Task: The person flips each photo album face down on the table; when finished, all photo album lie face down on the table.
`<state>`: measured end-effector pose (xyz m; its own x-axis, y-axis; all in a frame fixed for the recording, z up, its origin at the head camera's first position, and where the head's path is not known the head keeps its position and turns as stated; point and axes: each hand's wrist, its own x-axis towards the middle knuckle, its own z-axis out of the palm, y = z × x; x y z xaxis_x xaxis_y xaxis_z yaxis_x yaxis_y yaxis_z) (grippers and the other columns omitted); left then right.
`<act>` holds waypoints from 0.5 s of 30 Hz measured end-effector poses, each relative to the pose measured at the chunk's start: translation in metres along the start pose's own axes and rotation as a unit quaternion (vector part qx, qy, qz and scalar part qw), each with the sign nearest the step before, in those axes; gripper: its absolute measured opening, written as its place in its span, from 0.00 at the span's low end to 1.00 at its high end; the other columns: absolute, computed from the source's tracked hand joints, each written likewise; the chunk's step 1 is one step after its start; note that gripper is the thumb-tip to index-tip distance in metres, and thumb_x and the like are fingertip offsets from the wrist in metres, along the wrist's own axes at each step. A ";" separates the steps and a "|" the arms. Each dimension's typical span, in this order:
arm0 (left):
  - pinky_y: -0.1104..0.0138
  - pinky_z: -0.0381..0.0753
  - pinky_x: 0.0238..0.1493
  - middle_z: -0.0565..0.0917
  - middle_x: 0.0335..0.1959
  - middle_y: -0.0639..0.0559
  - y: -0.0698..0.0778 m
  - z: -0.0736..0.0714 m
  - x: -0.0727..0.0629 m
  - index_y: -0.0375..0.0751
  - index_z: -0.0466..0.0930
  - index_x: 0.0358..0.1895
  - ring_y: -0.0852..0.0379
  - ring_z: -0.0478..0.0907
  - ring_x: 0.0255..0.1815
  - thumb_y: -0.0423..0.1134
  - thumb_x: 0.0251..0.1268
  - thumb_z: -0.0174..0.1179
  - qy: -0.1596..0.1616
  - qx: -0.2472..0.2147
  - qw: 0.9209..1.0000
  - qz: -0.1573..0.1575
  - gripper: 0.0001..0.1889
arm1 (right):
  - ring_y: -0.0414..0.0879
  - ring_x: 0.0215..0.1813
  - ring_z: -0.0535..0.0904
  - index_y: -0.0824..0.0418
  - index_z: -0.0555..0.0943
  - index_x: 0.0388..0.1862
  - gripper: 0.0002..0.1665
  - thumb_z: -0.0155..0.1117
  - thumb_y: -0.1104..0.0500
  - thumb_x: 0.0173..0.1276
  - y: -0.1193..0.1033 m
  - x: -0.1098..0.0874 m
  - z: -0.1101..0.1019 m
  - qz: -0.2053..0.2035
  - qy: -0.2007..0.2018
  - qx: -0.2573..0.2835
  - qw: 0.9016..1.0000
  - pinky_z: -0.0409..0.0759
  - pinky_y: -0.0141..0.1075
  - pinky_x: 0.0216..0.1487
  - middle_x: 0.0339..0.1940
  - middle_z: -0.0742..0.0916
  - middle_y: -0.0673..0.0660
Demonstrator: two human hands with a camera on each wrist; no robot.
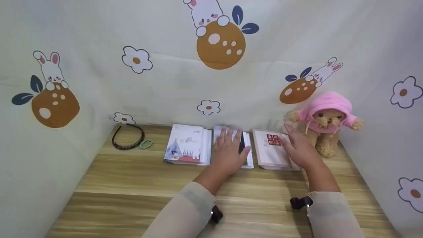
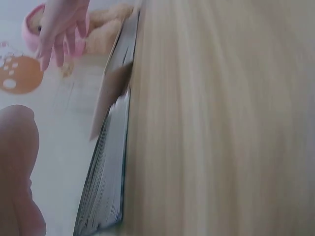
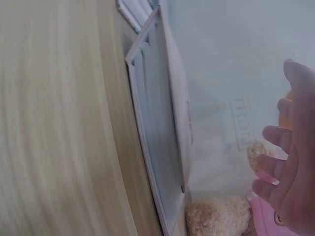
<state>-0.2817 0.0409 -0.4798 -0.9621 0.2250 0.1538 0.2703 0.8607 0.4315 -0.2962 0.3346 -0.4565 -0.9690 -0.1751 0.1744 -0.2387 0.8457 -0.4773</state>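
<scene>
Three thick albums stand in a row along the back of the table. My left hand [image 1: 228, 152] lies over the middle album [image 1: 249, 162], fingers straight and pointing to the wall, covering most of its cover. To the right, my right hand [image 1: 302, 150] hovers over the right side of a pale album [image 1: 264, 155] with red square characters, its fingers extended and holding nothing. In the right wrist view that hand [image 3: 290, 167] shows a gap between it and the album [image 3: 157, 98]. The left album [image 1: 185, 142], white with a tent picture, is untouched.
A plush bear [image 1: 327, 129] in a pink hood sits at the back right, close to my right hand. A brown headband [image 1: 127, 145] and a green hair tie [image 1: 145, 143] lie at the back left. Printed fabric [image 1: 172, 89] walls in the wooden table [image 1: 138, 201].
</scene>
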 end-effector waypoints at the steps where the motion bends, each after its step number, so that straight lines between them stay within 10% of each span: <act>1: 0.44 0.45 0.91 0.41 0.92 0.51 0.007 0.004 0.000 0.57 0.42 0.90 0.42 0.35 0.93 0.70 0.82 0.41 -0.003 -0.015 1.000 0.004 0.43 | 0.71 0.88 0.56 0.48 0.53 0.91 0.42 0.44 0.34 0.86 0.002 -0.003 -0.002 0.003 -0.002 0.010 1.000 0.53 0.70 0.86 0.89 0.62 0.64; 8: 0.45 0.54 0.89 0.51 0.91 0.50 0.046 0.030 -0.005 0.48 0.49 0.89 0.41 0.48 0.91 0.63 0.83 0.48 -0.021 -0.141 0.989 0.022 0.41 | 0.73 0.85 0.59 0.56 0.62 0.87 0.39 0.37 0.36 0.89 0.015 -0.018 -0.004 0.036 -0.009 0.058 0.998 0.55 0.72 0.84 0.85 0.67 0.71; 15: 0.49 0.58 0.89 0.51 0.91 0.44 0.069 0.047 -0.004 0.42 0.52 0.88 0.42 0.53 0.90 0.54 0.79 0.59 -0.038 -0.242 0.968 -0.046 0.43 | 0.74 0.86 0.58 0.53 0.62 0.88 0.41 0.41 0.33 0.86 0.025 -0.023 0.005 0.079 -0.045 0.105 0.990 0.55 0.73 0.83 0.87 0.65 0.69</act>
<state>-0.2610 0.1208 -0.4928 -0.9778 0.2063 0.0373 0.1507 0.5681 0.8091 -0.2799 0.3573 -0.4773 -0.9948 -0.1009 0.0095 -0.0818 0.7437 -0.6634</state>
